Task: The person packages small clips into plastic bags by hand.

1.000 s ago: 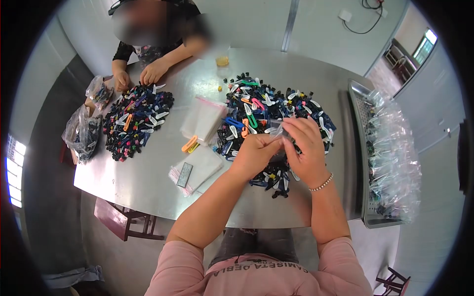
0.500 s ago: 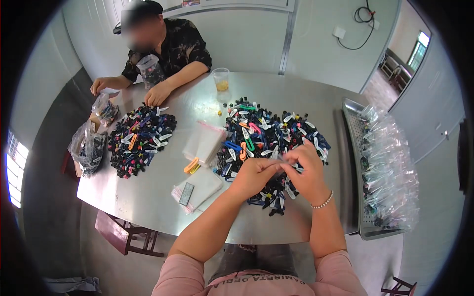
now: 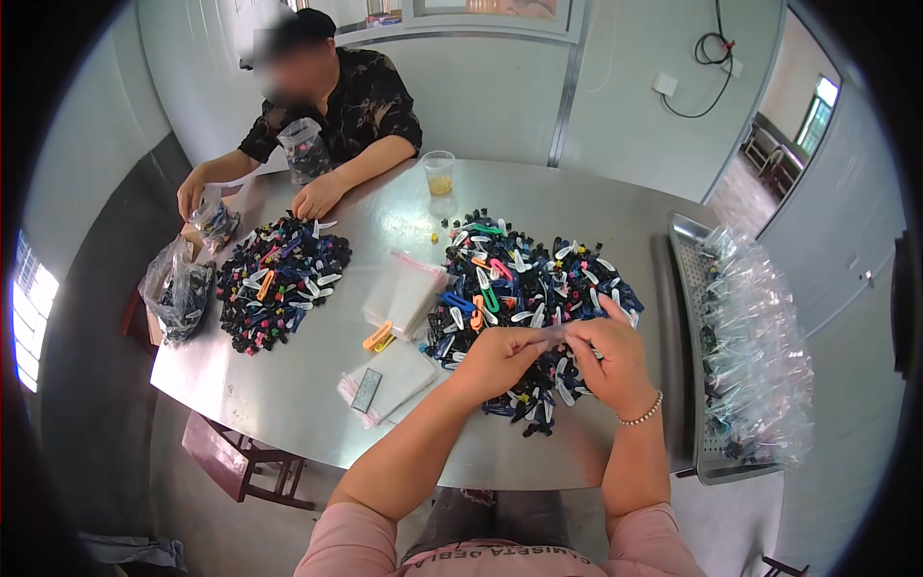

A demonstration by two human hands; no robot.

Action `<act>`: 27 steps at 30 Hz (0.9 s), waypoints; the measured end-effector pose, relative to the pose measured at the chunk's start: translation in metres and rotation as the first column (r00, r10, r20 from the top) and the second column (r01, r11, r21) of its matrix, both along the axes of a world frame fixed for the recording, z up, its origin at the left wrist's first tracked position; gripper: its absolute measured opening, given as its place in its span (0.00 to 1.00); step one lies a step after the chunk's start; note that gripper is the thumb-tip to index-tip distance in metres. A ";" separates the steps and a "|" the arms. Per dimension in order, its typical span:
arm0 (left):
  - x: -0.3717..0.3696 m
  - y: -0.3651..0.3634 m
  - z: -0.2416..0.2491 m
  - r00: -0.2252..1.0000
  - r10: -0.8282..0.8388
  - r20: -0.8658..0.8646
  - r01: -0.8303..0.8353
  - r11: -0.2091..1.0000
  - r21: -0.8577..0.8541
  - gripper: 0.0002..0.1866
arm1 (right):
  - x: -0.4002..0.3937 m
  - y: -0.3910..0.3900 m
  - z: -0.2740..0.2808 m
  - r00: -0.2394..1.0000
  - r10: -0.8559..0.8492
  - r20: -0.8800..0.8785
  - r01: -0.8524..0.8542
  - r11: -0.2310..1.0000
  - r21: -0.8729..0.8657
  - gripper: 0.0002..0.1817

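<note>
My left hand (image 3: 498, 361) and my right hand (image 3: 611, 354) meet over the near part of a big pile of hair clips (image 3: 510, 255). Fingers and thumbs of both are closed in a pinch on a clear plastic bag (image 3: 552, 334), mostly covered by the fingers. Black, white and navy clips fill the pile, with a few orange, green, pink and blue ones. Left of it lie a stack of clear plastic bags (image 3: 399, 293) and a second stack (image 3: 409, 373) with a small dark rectangular piece (image 3: 365, 390) on it.
Filled clear bags (image 3: 760, 337) line a perforated metal tray (image 3: 685, 231) on the right. Across the metal table (image 3: 279, 404), a co-worker (image 3: 370, 106) sits at another clip pile (image 3: 279, 279), near filled bags (image 3: 178, 288). A plastic cup (image 3: 438, 173) holds yellowish liquid.
My hands have shifted slightly, my right fingers now pinching nearer the left ones on the bag. The co-worker's hand has moved to a small filled bag. The view has tilted a little.
</note>
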State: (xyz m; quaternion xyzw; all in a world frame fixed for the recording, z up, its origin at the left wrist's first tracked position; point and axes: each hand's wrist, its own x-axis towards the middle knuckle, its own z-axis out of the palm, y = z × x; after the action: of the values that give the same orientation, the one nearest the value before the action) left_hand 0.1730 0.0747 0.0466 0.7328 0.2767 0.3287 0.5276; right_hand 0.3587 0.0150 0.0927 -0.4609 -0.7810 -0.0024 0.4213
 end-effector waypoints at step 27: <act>0.003 0.001 -0.006 0.943 0.323 0.082 -0.284 0.651 0.704 0.17 | -0.009 -0.006 0.002 0.909 -0.253 -0.332 -0.001 0.793 -0.609 0.12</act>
State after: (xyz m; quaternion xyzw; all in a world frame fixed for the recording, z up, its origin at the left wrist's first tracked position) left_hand 0.1758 0.0760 0.0402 0.8297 0.2615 0.4739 0.1365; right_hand 0.3493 0.0094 0.0945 -0.6124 -0.6064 0.3077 0.4031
